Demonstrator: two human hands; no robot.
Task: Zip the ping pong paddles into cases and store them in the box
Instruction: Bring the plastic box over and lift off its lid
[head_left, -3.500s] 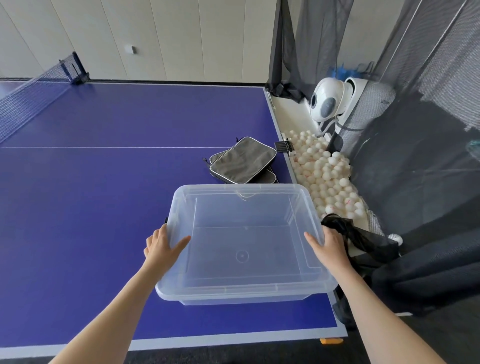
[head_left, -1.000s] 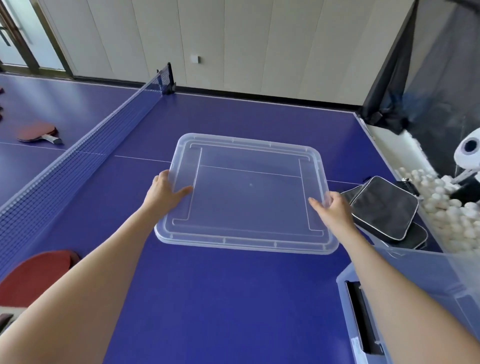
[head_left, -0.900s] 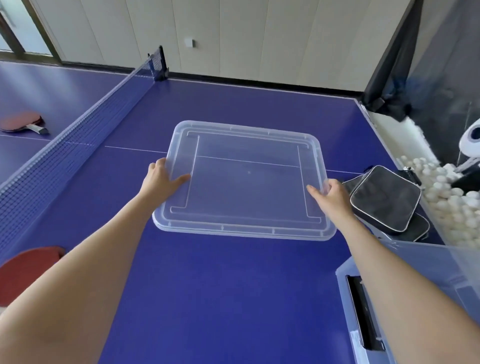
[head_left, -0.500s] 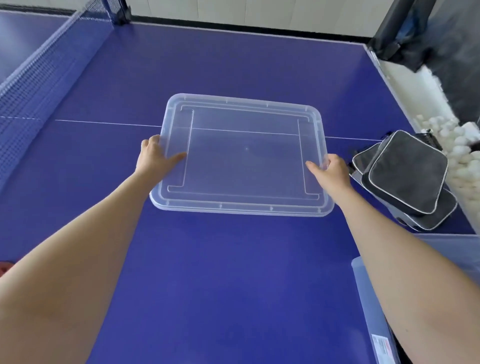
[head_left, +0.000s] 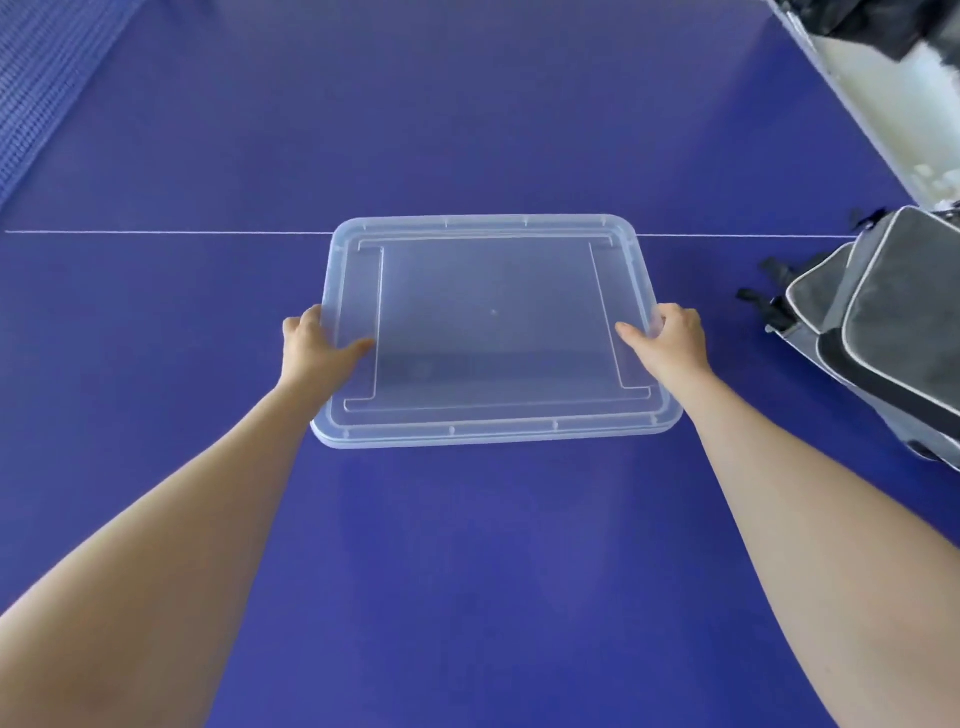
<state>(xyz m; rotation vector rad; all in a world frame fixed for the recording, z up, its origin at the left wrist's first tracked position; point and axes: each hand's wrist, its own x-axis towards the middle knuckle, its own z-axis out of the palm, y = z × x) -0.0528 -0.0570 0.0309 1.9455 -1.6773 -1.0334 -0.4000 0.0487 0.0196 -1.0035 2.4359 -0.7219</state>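
Lid (head_left: 493, 312) — left hand (head_left: 311, 349), right hand (head_left: 669, 344) gripping.

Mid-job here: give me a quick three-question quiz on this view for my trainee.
1. True or false: the left hand and right hand both grip the lid.
2. The cases lie: A) on the lid, B) to its right, C) to its left.
3. Fill in: the lid's far edge covers part of the table's white ____.
Key: 1 true; 2 B; 3 line.
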